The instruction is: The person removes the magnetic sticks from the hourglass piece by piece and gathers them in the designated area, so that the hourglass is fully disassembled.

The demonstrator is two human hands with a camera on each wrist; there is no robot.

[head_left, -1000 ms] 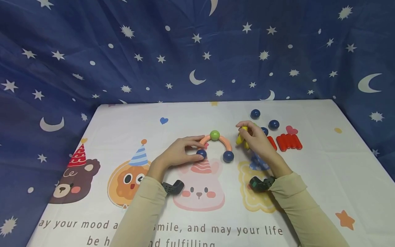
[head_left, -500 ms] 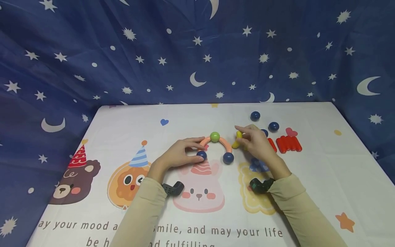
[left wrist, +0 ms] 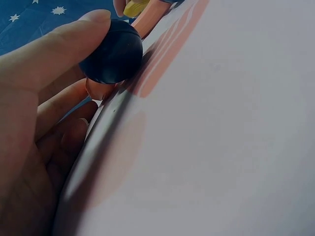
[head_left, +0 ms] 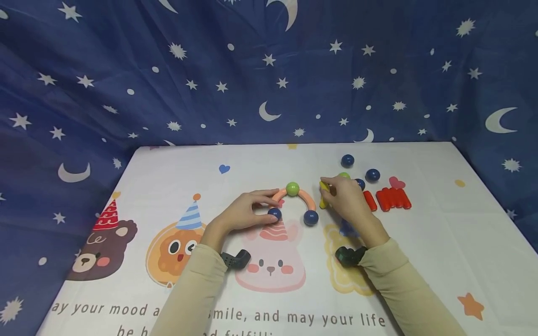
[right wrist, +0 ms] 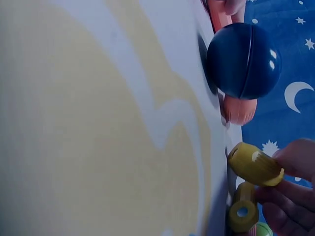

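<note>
An arch of orange curved pieces (head_left: 310, 200) lies on the tablecloth, with a green ball (head_left: 293, 188) at its top and a blue ball at each end. My left hand (head_left: 240, 213) pinches the left blue ball (left wrist: 112, 51), its thumb on the ball and other fingers by the orange piece. Right of the arch, my right hand (head_left: 352, 198) pinches a short yellow piece (right wrist: 255, 164) between thumb and fingers, near the cloth. A second yellow piece (right wrist: 243, 209), showing a hole in its end, sits beside those fingers. The right blue ball (head_left: 311, 217) stands untouched.
Behind and right of my right hand are loose blue balls (head_left: 372, 175), another green ball (head_left: 344, 176) and several red rods (head_left: 392, 199). The white cloth (head_left: 441, 242) carries printed cartoon figures. A starry blue curtain (head_left: 235, 60) hangs beyond the table.
My right hand has shifted slightly left and nearer to me, bringing the yellow piece toward the arch and turning it. The left hand has stayed on the arch's left end.
</note>
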